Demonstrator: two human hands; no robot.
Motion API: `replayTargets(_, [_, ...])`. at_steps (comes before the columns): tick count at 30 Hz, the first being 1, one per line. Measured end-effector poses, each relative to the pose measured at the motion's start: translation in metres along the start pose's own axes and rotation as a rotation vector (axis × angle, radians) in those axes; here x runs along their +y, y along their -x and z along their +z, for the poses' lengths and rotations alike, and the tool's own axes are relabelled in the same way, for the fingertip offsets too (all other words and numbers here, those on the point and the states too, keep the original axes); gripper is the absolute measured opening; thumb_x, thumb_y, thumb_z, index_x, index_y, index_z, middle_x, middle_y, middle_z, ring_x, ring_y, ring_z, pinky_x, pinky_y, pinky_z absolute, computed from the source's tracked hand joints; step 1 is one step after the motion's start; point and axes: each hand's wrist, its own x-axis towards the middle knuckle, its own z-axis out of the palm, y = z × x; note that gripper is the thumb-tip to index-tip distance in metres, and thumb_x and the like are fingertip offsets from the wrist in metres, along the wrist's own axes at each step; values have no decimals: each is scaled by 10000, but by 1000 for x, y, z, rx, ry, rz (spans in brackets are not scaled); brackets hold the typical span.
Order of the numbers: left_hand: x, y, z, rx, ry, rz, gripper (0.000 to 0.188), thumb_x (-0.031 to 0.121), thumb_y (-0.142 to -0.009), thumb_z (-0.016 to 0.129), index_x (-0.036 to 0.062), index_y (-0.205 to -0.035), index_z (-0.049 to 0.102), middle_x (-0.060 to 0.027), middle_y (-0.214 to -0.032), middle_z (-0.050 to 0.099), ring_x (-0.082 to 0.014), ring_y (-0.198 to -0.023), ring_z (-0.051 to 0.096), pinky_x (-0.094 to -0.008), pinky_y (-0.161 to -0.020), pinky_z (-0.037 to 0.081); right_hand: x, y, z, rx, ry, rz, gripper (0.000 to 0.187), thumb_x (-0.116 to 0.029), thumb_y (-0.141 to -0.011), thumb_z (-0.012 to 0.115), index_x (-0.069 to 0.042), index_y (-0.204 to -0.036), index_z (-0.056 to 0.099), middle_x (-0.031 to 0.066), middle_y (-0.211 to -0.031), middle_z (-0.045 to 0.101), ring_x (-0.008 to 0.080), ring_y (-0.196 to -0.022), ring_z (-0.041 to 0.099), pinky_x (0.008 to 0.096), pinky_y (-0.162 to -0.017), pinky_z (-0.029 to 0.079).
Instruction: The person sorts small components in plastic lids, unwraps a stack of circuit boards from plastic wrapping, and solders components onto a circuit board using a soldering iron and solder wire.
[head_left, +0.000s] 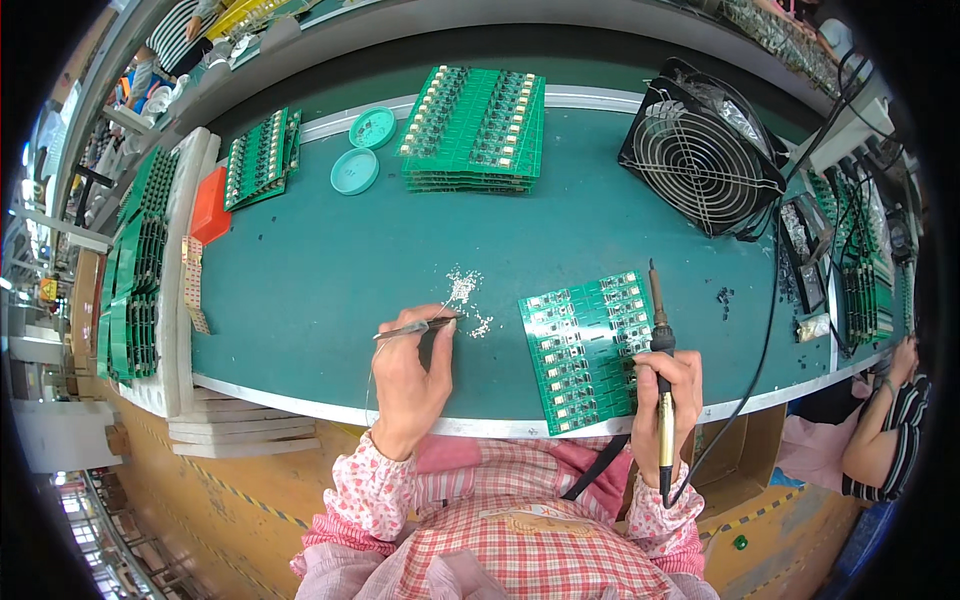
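My left hand [402, 390] is closed around a pair of tweezers [412, 328], just left of a scattered pile of tiny white components [463, 287]. A thin silvery wire also runs through that hand and trails down past the wrist. In my right hand [682, 383] is a soldering iron [662, 415], held like a pen with its tip upward. That hand is at the right edge of a green circuit board panel [585, 345], which lies tilted near the table's front edge and carries rows of small white and black parts.
A stack of green panels [470, 130] stands at the back, beside two turquoise dishes [354, 172]. A black fan [700, 160] sits back right; the iron's cord [765, 340] crosses below it. Racked boards [140, 280] and a red bin [210, 207] are at left. Another person's arm [880, 440] shows far right.
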Motion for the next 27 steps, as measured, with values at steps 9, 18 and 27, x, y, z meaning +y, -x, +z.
replayTargets(9, [0, -4, 2, -18, -30, 41, 162, -33, -858, 673, 40, -1002, 663, -85, -988, 701, -267, -890, 663, -360, -816, 441, 3, 0, 0, -2, -3, -6, 151, 13, -882, 687, -38, -1024, 690, 94, -867, 582, 220, -758, 528, 322, -666, 441])
replayTargets(18, [0, -3, 1, -22, -42, 52, 178, -35, -849, 683, 38, -1011, 663, -79, -995, 699, -260, -883, 660, -359, -795, 435, 4, 2, 0, 6, -19, 3, 164, 23, -878, 674, -36, -1031, 688, 97, -886, 605, 225, -779, 530, 332, -686, 445])
replayTargets(27, [0, -3, 1, -3, -17, 41, 165, -33, -857, 674, 35, -1007, 666, -90, -994, 698, -262, -884, 659, -358, -809, 436, 5, 3, -1, 1, -20, 4, 163, 19, -876, 668, -36, -1029, 685, 100, -884, 604, 235, -789, 538, 340, -697, 446])
